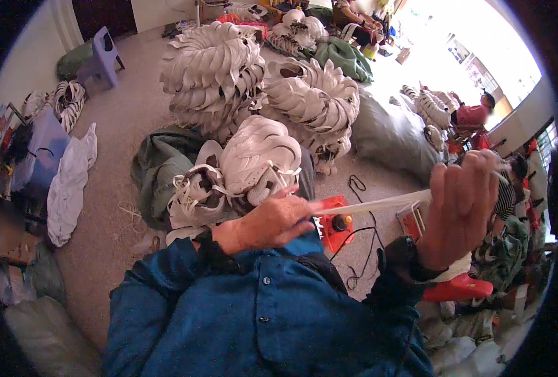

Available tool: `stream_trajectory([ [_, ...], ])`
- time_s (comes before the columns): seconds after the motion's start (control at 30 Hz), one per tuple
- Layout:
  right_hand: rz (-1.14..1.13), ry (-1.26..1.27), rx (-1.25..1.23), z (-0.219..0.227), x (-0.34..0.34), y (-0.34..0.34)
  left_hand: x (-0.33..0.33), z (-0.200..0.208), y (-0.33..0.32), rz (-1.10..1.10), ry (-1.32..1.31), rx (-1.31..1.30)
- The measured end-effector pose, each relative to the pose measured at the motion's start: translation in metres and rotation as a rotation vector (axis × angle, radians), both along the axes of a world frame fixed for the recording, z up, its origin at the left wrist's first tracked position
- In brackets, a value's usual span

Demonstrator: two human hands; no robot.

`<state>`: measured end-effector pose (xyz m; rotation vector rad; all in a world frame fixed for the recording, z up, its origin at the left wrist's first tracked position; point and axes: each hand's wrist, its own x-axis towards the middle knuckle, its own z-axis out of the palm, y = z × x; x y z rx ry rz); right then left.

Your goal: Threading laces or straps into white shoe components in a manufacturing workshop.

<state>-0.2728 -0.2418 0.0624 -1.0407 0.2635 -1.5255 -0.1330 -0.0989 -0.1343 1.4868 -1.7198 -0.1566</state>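
A flat white shoelace [379, 204] is stretched between my two hands, rising slightly to the right. My left hand [269, 220] pinches its near end, just in front of a stack of white shoe uppers [260, 154]. My right hand [458, 207] is raised at the right with its fingers curled around the other end. To the left of the stack, on my lap area, lies a white shoe upper [198, 195] with loose laces. A dark green cloth [162, 166] is bunched beneath and beside these uppers.
Tall coiled piles of white uppers [213, 69] stand ahead. A large grey sack [392, 129] lies to their right. On the floor are a red-orange tool with a black knob [338, 226] and a black cord [376, 235]. A blue plastic stool [99, 63] stands far left. Other people sit farther off.
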Motion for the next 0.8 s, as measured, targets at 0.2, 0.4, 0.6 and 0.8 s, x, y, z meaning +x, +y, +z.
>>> stream_trajectory([
  [0.2, 0.527, 0.907, -0.583, -0.089, 0.035, -0.056, 0.014, -0.028, 0.017, 0.096, -0.006, -0.011],
  [0.4, 0.583, 0.951, -0.821, -0.210, 0.112, -0.042, 0.019, -0.020, 0.025, 0.092, -0.153, 0.013],
  [0.6, 0.457, 1.057, -1.093, -0.224, 0.149, -0.038, 0.026, -0.025, 0.034, 0.157, -0.261, 0.004],
  [0.8, 0.615, 1.185, -1.066, -0.214, 0.156, -0.038, 0.039, -0.036, 0.038, 0.363, -0.335, -0.013],
])
